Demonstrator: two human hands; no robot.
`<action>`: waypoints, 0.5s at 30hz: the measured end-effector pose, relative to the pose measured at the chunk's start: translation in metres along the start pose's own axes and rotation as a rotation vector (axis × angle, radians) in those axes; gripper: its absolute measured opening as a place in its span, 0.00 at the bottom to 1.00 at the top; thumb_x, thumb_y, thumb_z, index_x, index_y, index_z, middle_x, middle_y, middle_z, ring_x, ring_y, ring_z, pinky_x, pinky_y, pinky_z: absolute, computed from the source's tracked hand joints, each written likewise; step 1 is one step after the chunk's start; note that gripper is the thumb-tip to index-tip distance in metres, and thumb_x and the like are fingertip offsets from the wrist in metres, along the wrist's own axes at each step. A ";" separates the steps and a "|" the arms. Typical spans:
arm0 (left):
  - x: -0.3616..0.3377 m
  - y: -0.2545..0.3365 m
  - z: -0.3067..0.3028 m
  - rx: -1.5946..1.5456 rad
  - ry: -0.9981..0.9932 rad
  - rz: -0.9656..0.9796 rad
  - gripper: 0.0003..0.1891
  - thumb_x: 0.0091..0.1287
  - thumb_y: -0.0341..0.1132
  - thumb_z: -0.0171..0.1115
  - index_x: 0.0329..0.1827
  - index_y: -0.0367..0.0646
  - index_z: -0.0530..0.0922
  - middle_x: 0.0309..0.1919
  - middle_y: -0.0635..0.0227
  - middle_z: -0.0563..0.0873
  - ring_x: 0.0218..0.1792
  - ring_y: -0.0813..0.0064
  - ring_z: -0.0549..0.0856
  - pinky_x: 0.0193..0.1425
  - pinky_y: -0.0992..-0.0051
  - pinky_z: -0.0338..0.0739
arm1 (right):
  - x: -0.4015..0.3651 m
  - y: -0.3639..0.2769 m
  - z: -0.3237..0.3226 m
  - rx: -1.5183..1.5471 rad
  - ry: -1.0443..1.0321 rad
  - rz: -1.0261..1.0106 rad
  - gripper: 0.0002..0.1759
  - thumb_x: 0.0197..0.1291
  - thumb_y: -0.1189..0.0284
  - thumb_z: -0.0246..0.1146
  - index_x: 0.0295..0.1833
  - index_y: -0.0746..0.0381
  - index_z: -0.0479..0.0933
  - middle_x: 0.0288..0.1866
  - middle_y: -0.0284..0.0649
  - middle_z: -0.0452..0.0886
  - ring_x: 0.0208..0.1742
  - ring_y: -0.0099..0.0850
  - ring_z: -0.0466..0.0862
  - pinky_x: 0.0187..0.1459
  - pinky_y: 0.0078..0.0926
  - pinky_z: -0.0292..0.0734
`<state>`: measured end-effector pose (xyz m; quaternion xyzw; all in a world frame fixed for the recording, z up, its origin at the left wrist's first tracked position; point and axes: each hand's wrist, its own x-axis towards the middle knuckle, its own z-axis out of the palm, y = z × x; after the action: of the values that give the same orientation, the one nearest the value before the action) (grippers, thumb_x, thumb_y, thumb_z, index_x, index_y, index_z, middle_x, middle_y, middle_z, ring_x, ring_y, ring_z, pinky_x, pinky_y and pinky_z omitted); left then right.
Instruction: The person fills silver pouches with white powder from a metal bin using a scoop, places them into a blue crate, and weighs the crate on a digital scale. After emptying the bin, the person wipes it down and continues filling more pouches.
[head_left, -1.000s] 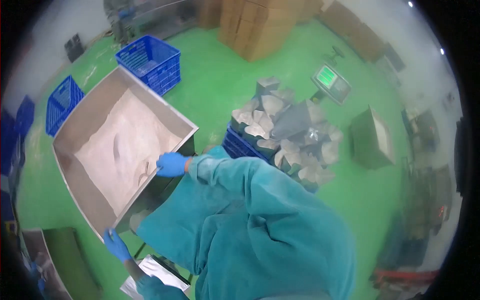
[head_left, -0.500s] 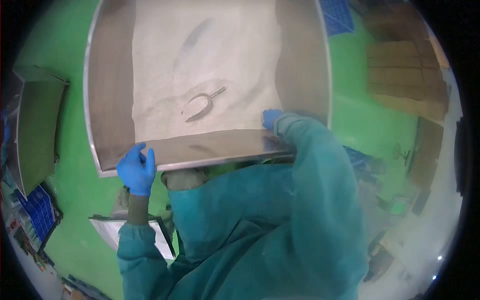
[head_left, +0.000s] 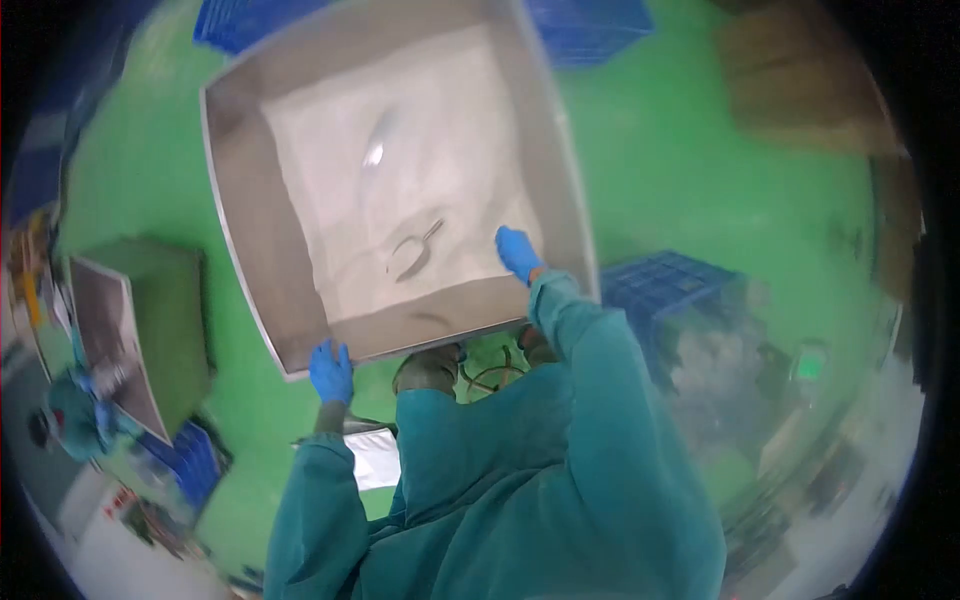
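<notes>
Off-white powder (head_left: 440,170), grey bin (head_left: 250,200), blue gloves (head_left: 331,374), teal gown (head_left: 500,490) (green floor (head_left: 660,160)).

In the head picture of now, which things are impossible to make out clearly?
All in the head view:
Right hand: its curled shape and blur hide whether it holds anything.
Metal bin: part of its far rim is cut off by the top edge.
Green display: too small and blurred to read.
Pale heap beside the blue crate: blur hides its details.

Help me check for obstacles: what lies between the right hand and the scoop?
Only pale powder shows between the right hand and the scoop in the head view; no other object is visible on that stretch.
</notes>
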<state>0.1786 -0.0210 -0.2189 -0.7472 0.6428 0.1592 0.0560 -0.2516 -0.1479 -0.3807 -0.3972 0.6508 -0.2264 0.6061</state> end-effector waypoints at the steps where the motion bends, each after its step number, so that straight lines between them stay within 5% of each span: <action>1: -0.016 0.011 -0.014 -0.053 0.000 -0.007 0.21 0.64 0.47 0.57 0.49 0.37 0.76 0.48 0.47 0.78 0.51 0.50 0.76 0.57 0.60 0.69 | -0.028 -0.023 -0.008 0.250 -0.017 0.086 0.16 0.64 0.62 0.46 0.24 0.53 0.68 0.18 0.33 0.65 0.19 0.27 0.68 0.23 0.26 0.65; 3: -0.047 0.056 -0.068 -0.252 0.018 0.127 0.20 0.64 0.43 0.58 0.51 0.35 0.74 0.48 0.46 0.77 0.50 0.49 0.76 0.57 0.59 0.69 | -0.097 -0.071 -0.035 0.724 -0.088 0.188 0.16 0.66 0.62 0.45 0.23 0.48 0.64 0.14 0.29 0.57 0.15 0.23 0.62 0.18 0.23 0.59; 5: -0.079 0.096 -0.116 -0.258 -0.115 0.208 0.20 0.64 0.41 0.58 0.51 0.33 0.74 0.47 0.47 0.77 0.50 0.50 0.76 0.57 0.60 0.69 | -0.182 -0.101 -0.080 1.404 -0.209 0.160 0.14 0.65 0.61 0.50 0.24 0.47 0.66 0.17 0.24 0.62 0.15 0.19 0.61 0.18 0.20 0.58; 6: -0.094 0.110 -0.132 -0.300 -0.201 0.209 0.21 0.64 0.43 0.57 0.50 0.31 0.74 0.47 0.46 0.78 0.50 0.51 0.76 0.57 0.61 0.69 | -0.249 -0.169 -0.117 1.177 0.032 0.256 0.15 0.64 0.61 0.47 0.22 0.47 0.65 0.15 0.24 0.60 0.14 0.20 0.61 0.17 0.19 0.55; 9: -0.113 0.124 -0.143 -0.248 -0.590 0.246 0.21 0.65 0.45 0.56 0.46 0.31 0.77 0.42 0.47 0.80 0.45 0.55 0.78 0.52 0.64 0.72 | -0.381 -0.156 -0.182 1.518 0.223 0.023 0.17 0.63 0.61 0.48 0.21 0.48 0.63 0.14 0.24 0.59 0.13 0.21 0.60 0.15 0.21 0.54; 12: -0.118 0.150 -0.182 -0.235 -0.599 0.363 0.20 0.64 0.45 0.56 0.44 0.32 0.79 0.39 0.49 0.82 0.41 0.59 0.81 0.49 0.65 0.73 | -0.486 -0.098 -0.214 1.735 0.350 -0.214 0.16 0.63 0.59 0.49 0.21 0.46 0.62 0.14 0.22 0.58 0.13 0.18 0.58 0.15 0.19 0.49; 13: -0.126 0.172 -0.206 -0.242 -0.653 0.337 0.20 0.64 0.44 0.56 0.43 0.32 0.80 0.38 0.50 0.83 0.40 0.62 0.81 0.47 0.67 0.74 | -0.542 -0.118 -0.227 1.597 0.648 -0.014 0.16 0.64 0.58 0.49 0.23 0.46 0.62 0.15 0.21 0.59 0.13 0.17 0.58 0.13 0.19 0.49; 15: -0.119 0.191 -0.229 -0.151 -0.638 0.409 0.19 0.63 0.43 0.57 0.41 0.32 0.81 0.35 0.54 0.86 0.37 0.68 0.83 0.43 0.70 0.75 | -0.584 -0.044 -0.242 1.642 0.854 -0.102 0.11 0.62 0.61 0.50 0.27 0.48 0.66 0.19 0.24 0.64 0.19 0.21 0.63 0.19 0.22 0.54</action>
<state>0.0150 -0.0065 0.0568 -0.5183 0.7154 0.4384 0.1653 -0.5048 0.2434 0.0489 0.2456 0.4364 -0.7700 0.3954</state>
